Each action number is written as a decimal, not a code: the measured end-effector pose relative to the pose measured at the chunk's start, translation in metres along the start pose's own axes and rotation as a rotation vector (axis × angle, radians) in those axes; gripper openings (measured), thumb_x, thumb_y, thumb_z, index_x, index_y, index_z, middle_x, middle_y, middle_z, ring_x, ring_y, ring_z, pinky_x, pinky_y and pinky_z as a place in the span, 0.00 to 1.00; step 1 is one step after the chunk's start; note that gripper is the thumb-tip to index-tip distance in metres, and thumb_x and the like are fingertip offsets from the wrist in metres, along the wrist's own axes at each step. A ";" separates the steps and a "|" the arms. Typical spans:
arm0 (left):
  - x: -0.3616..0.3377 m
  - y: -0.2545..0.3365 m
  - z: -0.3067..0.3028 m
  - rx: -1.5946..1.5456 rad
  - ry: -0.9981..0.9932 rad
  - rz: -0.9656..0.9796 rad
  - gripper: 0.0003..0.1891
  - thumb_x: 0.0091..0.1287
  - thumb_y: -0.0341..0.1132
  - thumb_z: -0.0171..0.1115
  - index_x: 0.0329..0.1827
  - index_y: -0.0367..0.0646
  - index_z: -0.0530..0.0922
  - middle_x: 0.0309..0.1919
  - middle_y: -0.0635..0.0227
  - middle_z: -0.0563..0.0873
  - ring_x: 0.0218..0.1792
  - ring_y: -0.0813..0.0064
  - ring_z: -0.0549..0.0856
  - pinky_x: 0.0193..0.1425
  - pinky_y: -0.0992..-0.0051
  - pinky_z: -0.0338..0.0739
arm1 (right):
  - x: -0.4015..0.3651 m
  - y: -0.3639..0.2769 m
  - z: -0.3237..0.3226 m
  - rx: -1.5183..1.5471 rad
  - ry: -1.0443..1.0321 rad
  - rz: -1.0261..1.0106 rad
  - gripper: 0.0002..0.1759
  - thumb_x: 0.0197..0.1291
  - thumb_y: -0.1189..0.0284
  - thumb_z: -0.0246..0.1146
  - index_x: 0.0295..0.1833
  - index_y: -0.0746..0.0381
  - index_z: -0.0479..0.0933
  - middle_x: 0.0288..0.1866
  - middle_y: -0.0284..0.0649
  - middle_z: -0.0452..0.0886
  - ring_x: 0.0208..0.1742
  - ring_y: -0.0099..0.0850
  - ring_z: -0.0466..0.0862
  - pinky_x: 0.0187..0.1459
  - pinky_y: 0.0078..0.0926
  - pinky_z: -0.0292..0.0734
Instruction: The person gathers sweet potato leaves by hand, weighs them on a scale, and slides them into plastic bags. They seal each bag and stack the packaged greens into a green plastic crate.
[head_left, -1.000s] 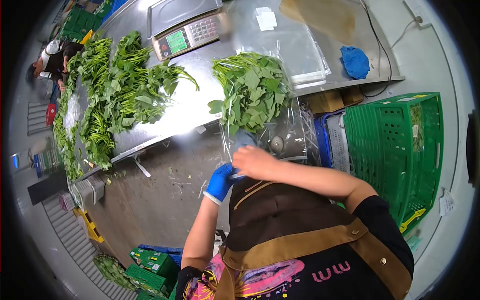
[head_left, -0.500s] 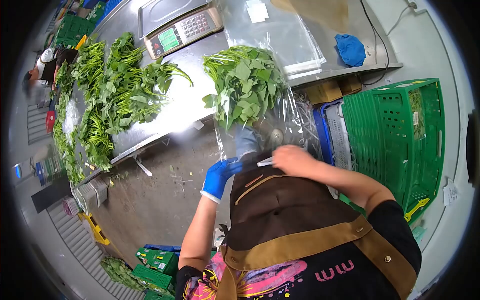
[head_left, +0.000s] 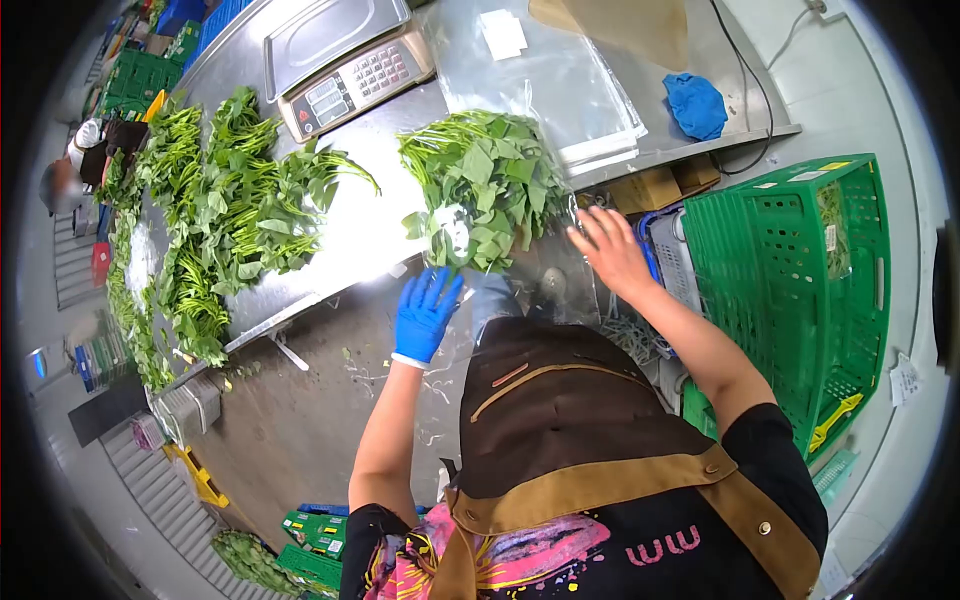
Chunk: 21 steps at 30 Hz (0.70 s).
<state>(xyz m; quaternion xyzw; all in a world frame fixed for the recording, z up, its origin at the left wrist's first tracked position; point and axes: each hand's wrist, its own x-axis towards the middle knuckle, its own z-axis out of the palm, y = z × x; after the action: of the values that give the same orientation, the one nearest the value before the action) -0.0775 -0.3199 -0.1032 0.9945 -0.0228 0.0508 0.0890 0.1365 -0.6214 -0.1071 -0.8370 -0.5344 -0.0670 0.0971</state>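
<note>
A clear plastic bag holds a bunch of leafy greens at the edge of the steel table, with the stems toward the back and the leaves toward me. My left hand, in a blue glove, is at the bag's near left corner with its fingers stretched out. On the right side of the bag is my bare right hand, open, its fingers spread and pointing at the bag. Whether either hand touches the film is hard to make out.
More leafy bunches lie along the table to the left. A scale, flat plastic bags and a crumpled blue glove are at the back. Stacked green crates stand at right. A person is at far left.
Both hands have moved forward from near my apron to the two sides of the bag. The right fingers have opened and let go of the white strip. The bag's loose near end no longer hangs toward me.
</note>
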 end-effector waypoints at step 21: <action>0.061 -0.092 0.020 -1.512 -0.519 -1.057 0.26 0.75 0.56 0.46 0.36 0.40 0.80 0.25 0.68 0.82 0.23 0.77 0.80 0.28 0.77 0.74 | 0.081 -0.023 -0.040 0.440 0.358 0.712 0.04 0.59 0.76 0.58 0.40 0.64 0.74 0.46 0.47 0.79 0.49 0.48 0.77 0.51 0.43 0.71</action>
<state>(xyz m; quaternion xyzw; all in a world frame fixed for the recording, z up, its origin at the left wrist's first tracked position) -0.0095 -0.2349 -0.1321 0.5359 0.3834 -0.2458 0.7109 0.1497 -0.5500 -0.0485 -0.9033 -0.1896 -0.0577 0.3806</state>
